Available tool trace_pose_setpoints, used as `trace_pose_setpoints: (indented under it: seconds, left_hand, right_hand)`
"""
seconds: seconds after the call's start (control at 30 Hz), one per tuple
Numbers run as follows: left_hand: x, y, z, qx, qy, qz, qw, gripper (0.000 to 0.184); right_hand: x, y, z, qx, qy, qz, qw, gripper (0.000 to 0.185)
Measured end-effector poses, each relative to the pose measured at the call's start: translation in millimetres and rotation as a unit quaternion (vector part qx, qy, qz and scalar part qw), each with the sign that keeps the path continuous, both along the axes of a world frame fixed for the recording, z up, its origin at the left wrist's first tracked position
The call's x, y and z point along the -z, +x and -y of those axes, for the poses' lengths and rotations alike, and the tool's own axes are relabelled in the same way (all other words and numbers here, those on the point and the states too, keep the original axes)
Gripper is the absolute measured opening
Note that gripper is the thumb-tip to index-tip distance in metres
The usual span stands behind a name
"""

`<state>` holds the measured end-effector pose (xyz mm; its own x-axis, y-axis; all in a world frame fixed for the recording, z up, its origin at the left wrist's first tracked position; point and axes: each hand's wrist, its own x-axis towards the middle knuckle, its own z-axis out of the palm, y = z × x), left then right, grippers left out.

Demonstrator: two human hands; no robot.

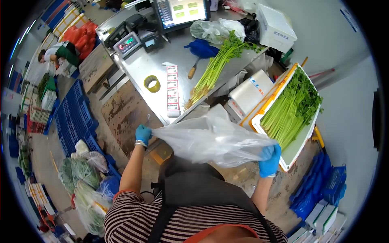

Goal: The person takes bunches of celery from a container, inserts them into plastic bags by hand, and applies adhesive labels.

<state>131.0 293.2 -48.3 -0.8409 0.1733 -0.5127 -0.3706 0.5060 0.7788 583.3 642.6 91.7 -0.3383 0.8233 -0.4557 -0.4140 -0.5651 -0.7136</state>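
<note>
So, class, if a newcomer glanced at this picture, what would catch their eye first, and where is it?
Probably the cloudy plastic bag, spread in front of the person between the blue-gloved left hand and right hand. Next might come the bright greens: a bunch of leafy stalks lying on the metal table, and a larger pile of greens in the white box at the right.
</note>
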Motion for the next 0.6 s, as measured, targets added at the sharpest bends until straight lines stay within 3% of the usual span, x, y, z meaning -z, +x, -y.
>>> trace_pose_setpoints:
  seconds: [0.03, 0.07, 0.1, 0.17, 0.2, 0.23, 0.27, 0.3, 0.37, 0.4, 0.47, 0.5, 0.53, 0.6]
  left_hand:
    - [-3, 19, 17, 0.051, -0.027, -0.052, 0.997, 0.018]
    - [-23, 33, 31, 0.104, -0.057, -0.101, 0.988, 0.028]
    - [-44, 48, 45, 0.151, -0.087, -0.154, 0.973, 0.039]
    - [-197, 111, 9, 0.227, 0.046, -0.175, 0.957, 0.074]
    - [-227, 131, -3, 0.240, 0.077, -0.229, 0.940, 0.073]
    - [-257, 152, -14, 0.252, 0.106, -0.283, 0.919, 0.073]
    - [-252, 156, -13, 0.221, 0.096, -0.318, 0.917, 0.069]
    - [-241, 158, -11, 0.192, 0.086, -0.354, 0.911, 0.066]
    - [-225, 149, 20, 0.095, 0.090, -0.390, 0.911, 0.052]
    - [-194, 129, 69, -0.124, 0.281, -0.212, 0.928, 0.044]
    - [-227, 108, 131, -0.145, 0.039, -0.413, 0.898, 0.040]
    - [-225, 97, 178, -0.144, -0.042, -0.475, 0.867, 0.045]
    - [-228, 91, 208, -0.159, -0.050, -0.471, 0.866, 0.049]
    - [-208, 64, 268, -0.063, -0.208, -0.374, 0.901, 0.050]
  right_hand:
    - [-26, -38, 1, -0.019, -0.013, -0.026, 0.999, 0.031]
    - [-53, -76, 6, -0.033, 0.004, 0.022, 0.999, 0.033]
    - [-65, -99, 10, -0.133, 0.053, 0.036, 0.989, 0.035]
    - [-72, -138, 23, -0.363, 0.105, 0.046, 0.925, 0.037]
    - [-80, -162, 46, -0.457, 0.094, 0.045, 0.884, 0.038]
    - [-87, -187, 73, -0.568, 0.031, 0.017, 0.823, 0.036]
    - [-94, -212, 100, -0.674, -0.016, -0.002, 0.738, 0.034]
    - [-70, -230, 140, -0.717, 0.091, -0.135, 0.678, 0.035]
    - [-115, -254, 197, -0.830, 0.054, -0.178, 0.525, 0.035]
    - [-116, -262, 200, -0.826, 0.212, -0.144, 0.503, 0.033]
    - [-116, -286, 207, -0.752, 0.502, -0.068, 0.422, 0.030]
    - [-84, -299, 211, -0.743, 0.524, 0.016, 0.416, 0.028]
    - [-58, -318, 211, -0.708, 0.587, 0.074, 0.387, 0.029]
    - [-20, -367, 207, -0.600, 0.727, 0.162, 0.292, 0.028]
